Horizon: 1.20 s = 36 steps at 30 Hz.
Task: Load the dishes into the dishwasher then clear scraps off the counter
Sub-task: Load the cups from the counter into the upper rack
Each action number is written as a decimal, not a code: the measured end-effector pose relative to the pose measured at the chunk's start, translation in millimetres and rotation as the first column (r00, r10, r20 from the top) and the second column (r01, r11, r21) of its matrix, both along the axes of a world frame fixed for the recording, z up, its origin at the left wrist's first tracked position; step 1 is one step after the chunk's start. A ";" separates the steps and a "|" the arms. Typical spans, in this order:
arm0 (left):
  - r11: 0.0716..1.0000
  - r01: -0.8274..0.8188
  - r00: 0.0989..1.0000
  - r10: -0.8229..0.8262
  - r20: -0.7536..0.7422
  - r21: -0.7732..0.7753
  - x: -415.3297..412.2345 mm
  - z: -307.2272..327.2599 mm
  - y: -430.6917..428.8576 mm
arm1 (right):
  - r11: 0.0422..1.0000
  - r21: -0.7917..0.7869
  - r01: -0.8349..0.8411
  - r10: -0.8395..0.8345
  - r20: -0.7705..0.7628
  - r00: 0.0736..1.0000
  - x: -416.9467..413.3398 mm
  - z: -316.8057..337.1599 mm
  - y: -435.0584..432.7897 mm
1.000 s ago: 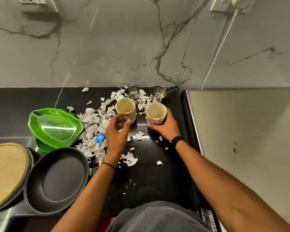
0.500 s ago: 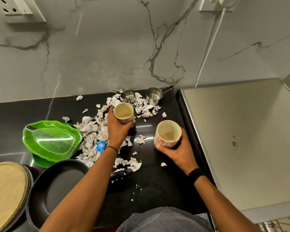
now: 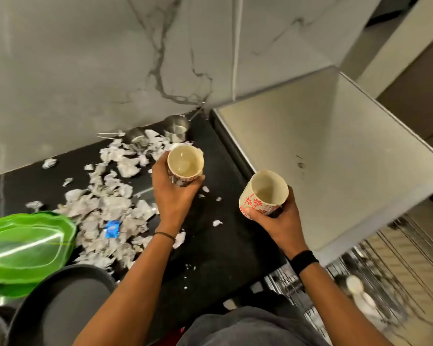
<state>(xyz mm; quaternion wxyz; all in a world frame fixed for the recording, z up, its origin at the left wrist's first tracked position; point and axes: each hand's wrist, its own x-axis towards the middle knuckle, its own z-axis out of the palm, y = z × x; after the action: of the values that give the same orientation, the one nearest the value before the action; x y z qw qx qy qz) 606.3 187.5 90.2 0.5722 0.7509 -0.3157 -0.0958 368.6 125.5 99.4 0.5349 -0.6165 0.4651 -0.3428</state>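
My left hand [image 3: 171,196] grips a cream cup [image 3: 185,164] with red flowers, lifted above the black counter [image 3: 218,245]. My right hand [image 3: 276,222] holds a second cup [image 3: 264,196] of the same pattern, tilted, near the counter's right edge. Torn paper scraps [image 3: 105,208] and a blue wrapper [image 3: 112,229] lie scattered over the counter's left half. Two steel measuring cups [image 3: 176,131] stand at the back by the wall. A wire dishwasher rack [image 3: 375,290] shows at the lower right, blurred.
Green leaf-shaped plates [image 3: 28,245] sit stacked at the left, with a dark round pan [image 3: 60,308] in front of them. A pale flat appliance top [image 3: 323,156] borders the counter on the right. A marble wall [image 3: 85,71] rises behind.
Both hands have lifted their cups and carried them toward the right. The view has swung right and down, bringing the dishwasher rack into sight.
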 end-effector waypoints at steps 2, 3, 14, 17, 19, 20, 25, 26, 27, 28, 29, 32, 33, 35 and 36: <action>0.992 0.122 0.992 -0.122 -0.022 -0.025 -32.0 2.9 -12.7 | 0.996 0.026 0.086 -0.086 0.008 0.996 -23.0 1.4 2.9; 0.981 0.190 0.981 -0.191 -0.033 -0.035 -50.2 5.3 -19.4 | 0.992 0.034 0.125 -0.126 0.005 0.992 -36.7 1.4 3.7; 0.737 0.675 0.727 -0.673 -0.137 -0.035 -244.1 -1.3 -63.0 | 0.840 0.058 0.539 -0.539 -0.005 0.842 -215.8 -8.8 23.7; 0.685 0.728 0.678 -0.723 -0.133 -0.016 -296.1 -5.8 -64.0 | 0.798 0.113 0.592 -0.595 -0.006 0.803 -271.5 -20.9 31.4; 0.642 0.767 0.637 -0.758 -0.140 0.008 -331.7 -10.1 -63.2 | 0.773 0.156 0.615 -0.620 -0.015 0.784 -307.0 -30.8 35.5; 0.621 0.783 0.617 -0.773 -0.151 0.021 -348.0 -13.1 -63.0 | 0.760 0.173 0.627 -0.633 -0.024 0.774 -323.1 -37.1 36.3; 0.589 0.799 0.602 -0.783 -0.158 0.123 -409.2 -31.0 -63.3 | 0.739 0.244 0.628 -0.625 -0.100 0.774 -384.3 -66.1 28.8; 0.597 0.788 0.615 -0.773 -0.155 0.147 -416.8 -34.8 -61.7 | 0.750 0.262 0.607 -0.600 -0.116 0.792 -392.5 -73.7 25.6; 0.607 0.775 0.631 -0.759 -0.161 0.175 -424.6 -40.1 -60.2 | 0.761 0.286 0.583 -0.571 -0.132 0.810 -401.5 -81.3 21.9; 0.615 0.762 0.646 -0.744 -0.171 0.204 -430.2 -45.2 -59.1 | 0.770 0.306 0.560 -0.543 -0.146 0.827 -408.1 -88.6 15.5; 0.620 0.750 0.659 -0.730 -0.181 0.231 -433.4 -50.0 -58.2 | 0.785 0.318 0.532 -0.507 -0.163 0.846 -413.1 -94.7 8.8; 0.627 0.718 0.691 -0.693 -0.204 0.301 -435.1 -64.6 -53.9 | 0.847 0.332 0.415 -0.340 -0.263 0.903 -417.4 -119.1 -19.8; 0.632 0.705 0.704 -0.676 -0.217 0.321 -435.0 -69.6 -52.2 | 0.862 0.352 0.364 -0.267 -0.294 0.918 -416.7 -126.3 -31.3; 0.634 0.692 0.720 -0.647 -0.253 0.346 -435.6 -77.1 -48.6 | 0.885 0.384 0.263 -0.132 -0.336 0.933 -411.8 -144.1 -53.8; 0.631 0.691 0.721 -0.636 -0.276 0.351 -435.9 -80.5 -46.8 | 0.893 0.393 0.218 -0.072 -0.354 0.933 -409.0 -152.2 -63.7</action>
<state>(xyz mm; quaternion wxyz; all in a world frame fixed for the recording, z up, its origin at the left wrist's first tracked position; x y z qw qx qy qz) 170.4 140.7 9.7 0.3345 0.6804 -0.5039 -0.4138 -40.4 61.8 -52.8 0.5436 -0.4963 0.6567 -0.1642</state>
